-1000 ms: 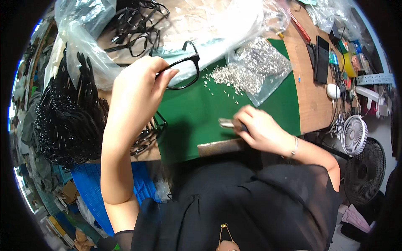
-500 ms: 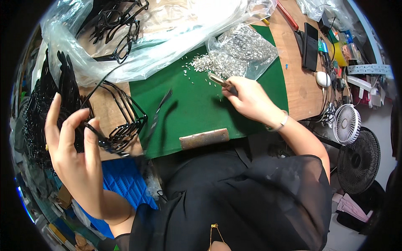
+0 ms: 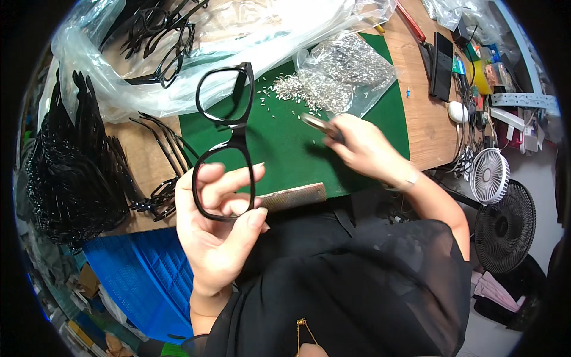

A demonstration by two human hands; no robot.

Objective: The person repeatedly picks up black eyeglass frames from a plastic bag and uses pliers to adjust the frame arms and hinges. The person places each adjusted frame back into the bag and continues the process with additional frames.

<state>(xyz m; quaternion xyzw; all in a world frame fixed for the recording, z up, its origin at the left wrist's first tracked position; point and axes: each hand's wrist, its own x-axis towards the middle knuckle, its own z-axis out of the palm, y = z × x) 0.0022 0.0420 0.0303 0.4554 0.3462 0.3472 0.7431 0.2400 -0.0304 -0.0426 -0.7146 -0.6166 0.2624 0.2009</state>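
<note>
In my left hand is a black eyeglass frame, raised upright with one rim above the other. My fingers and thumb grip its lower rim, and fingers show through the opening. My right hand is closed round a small hand tool with a silvery metal tip and a dark handle; its exact kind is hidden by my fingers. Just beyond the tool's tip lies a loose pile of tiny silvery pieces, spilling from a clear plastic bag onto the green mat.
Black glossy slender parts are heaped at the left, beside more black frames. Clear plastic sheeting with frames spreads across the back. A ridged strip lies at the mat's front edge. Rightward are a phone, cables, and fans.
My left hand has moved right from the black heap to over the mat's near left, and the eyeglass frame now faces up in it. My right hand, still with the tool, has shifted slightly.
</note>
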